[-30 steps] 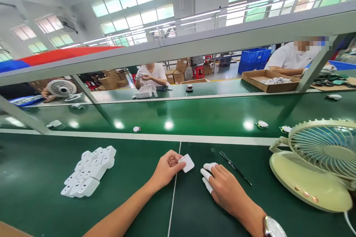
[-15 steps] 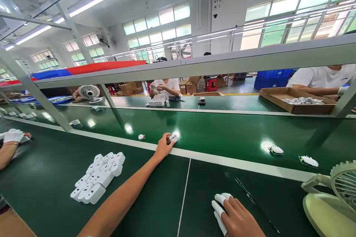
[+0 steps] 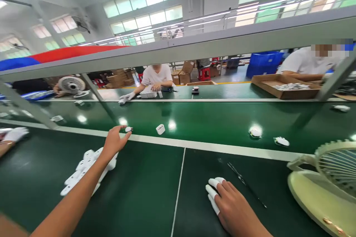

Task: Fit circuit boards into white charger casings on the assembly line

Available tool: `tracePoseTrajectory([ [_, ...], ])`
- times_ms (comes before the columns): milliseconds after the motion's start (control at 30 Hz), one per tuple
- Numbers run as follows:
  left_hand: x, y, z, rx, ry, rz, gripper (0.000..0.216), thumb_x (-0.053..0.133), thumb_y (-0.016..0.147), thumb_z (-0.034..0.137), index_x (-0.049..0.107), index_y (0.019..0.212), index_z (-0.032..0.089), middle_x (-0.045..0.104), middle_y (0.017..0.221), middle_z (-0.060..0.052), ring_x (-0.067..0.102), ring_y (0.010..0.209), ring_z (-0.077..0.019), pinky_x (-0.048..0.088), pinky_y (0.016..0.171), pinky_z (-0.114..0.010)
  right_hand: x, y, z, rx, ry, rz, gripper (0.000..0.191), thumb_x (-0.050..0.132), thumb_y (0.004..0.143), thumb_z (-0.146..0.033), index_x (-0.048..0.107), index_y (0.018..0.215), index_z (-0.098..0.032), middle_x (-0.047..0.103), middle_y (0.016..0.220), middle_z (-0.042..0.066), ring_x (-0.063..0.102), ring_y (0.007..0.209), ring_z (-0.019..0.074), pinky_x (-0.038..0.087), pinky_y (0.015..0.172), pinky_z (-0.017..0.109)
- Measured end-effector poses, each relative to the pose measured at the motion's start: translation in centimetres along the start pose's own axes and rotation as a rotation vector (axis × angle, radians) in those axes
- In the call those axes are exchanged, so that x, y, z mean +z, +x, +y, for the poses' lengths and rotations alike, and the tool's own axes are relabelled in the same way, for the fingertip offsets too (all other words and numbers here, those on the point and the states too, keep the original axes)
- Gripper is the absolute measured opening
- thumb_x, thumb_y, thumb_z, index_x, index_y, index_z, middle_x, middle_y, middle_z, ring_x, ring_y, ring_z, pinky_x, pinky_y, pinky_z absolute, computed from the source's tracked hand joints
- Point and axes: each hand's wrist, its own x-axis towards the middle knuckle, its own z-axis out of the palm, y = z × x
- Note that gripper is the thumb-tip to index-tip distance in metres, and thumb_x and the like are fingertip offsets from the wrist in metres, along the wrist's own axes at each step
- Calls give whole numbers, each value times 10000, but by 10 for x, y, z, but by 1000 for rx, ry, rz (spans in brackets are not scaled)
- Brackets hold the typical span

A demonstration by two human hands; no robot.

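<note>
Left hand (image 3: 115, 142) gone from white boxy plastic housing (image 3: 160, 129) on glossy green belt (image 3: 205, 116); thumb and finger spread about small round white piece (image 3: 128, 129) by pale edge strip (image 3: 155, 141). Right hand (image 3: 226, 200) loose on dark-green tabletop (image 3: 147, 177), wide gap between.

On my feed, dial centred on the bench seam (image 3: 179, 185): dark green bench top (image 3: 147, 192) carries white housings (image 3: 80, 165) clustered at 9 o'clock, thin tweezers (image 3: 241, 180) at 3, pale yellow-green fan (image 3: 308, 194) farther out at 3. I see glossy green strip (image 3: 208, 118) beyond: single white housing (image 3: 160, 129) at 11, round white part (image 3: 128, 129) at 10, two white-topped boards (image 3: 255, 133) at 2.
</note>
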Motion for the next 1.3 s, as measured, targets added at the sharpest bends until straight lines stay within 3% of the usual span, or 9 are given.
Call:
tracePoseTrajectory([
  [100, -35, -1, -20, -40, 142, 11, 258, 583, 791, 441, 694, 787, 208, 772, 1099, -150, 656, 1159, -368, 482, 1056, -484, 9, -6, 3, -10, 39, 29, 346, 532, 809, -9, 716, 1045, -183, 723, 1068, 105, 657, 992, 283, 549, 872, 409],
  [233, -57, -16, -33, -70, 258, -59, 352, 603, 806, 477, 624, 566, 220, 784, 900, -140, 693, 1032, -360, 513, 948, -435, 12, -8, 10, -62, 56, 19, 268, 529, 931, -77, 691, 1099, -209, 703, 1106, 108, 658, 1013, 286, 545, 866, 422],
  [433, -69, -60, -32, -3, 280, -217, 294, 694, 769, 524, 705, 709, 236, 762, 798, -73, 690, 849, -303, 527, 740, -359, 9, -8, 19, -107, 99, -6, 133, 612, 984, -224, 692, 1089, -245, 694, 1106, 100, 653, 987, 294, 544, 845, 441],
  [633, -63, -99, -24, 95, 261, -247, 152, 748, 695, 265, 729, 842, 230, 748, 969, -114, 668, 1051, -380, 507, 990, -504, 8, -5, 16, -129, 46, -23, 169, 534, 966, -139, 679, 947, -224, 687, 1054, 109, 648, 925, 283, 535, 794, 423],
  [733, -53, -108, -16, 119, 205, -242, 214, 670, 748, 211, 733, 953, 210, 720, 1058, -135, 678, 1050, -382, 522, 989, -539, 6, -3, 12, -127, 4, -12, 281, 471, 893, -33, 685, 970, -196, 685, 1041, 117, 646, 901, 282, 529, 787, 420],
  [867, -35, -116, 12, 187, 77, -275, 394, 577, 829, 194, 682, 1209, 199, 694, 1167, -122, 693, 1076, -314, 557, 982, -476, 8, -2, 7, -82, -5, 10, 329, 488, 844, -4, 708, 1015, -180, 693, 1043, 111, 642, 948, 282, 536, 818, 410],
  [1000, -17, -129, 68, 320, -248, -402, 515, 546, 863, 195, 563, 1374, 258, 685, 1090, -44, 693, 957, -201, 592, 870, -340, 7, -2, 5, -39, 5, -31, 292, 588, 823, -29, 718, 1029, -190, 706, 1065, 97, 643, 955, 269, 550, 841, 395],
  [1167, 4, -147, 140, 493, -606, -470, 382, 574, 806, 141, 667, 1159, 252, 644, 1081, -67, 641, 1019, -224, 548, 897, -363, -2, 3, 4, 3, 23, -106, 276, 678, 802, -43, 717, 1030, -194, 706, 1071, 81, 654, 920, 252, 561, 817, 381],
  [1300, 28, -155, 163, 453, -654, -541, 221, 626, 815, 187, 632, 1030, 235, 667, 1062, -66, 644, 981, -224, 535, 910, -374, -7, 6, 1, 31, 28, -157, 230, 659, 848, -68, 717, 1032, -194, 705, 1066, 89, 649, 908, 244, 566, 812, 376],
])
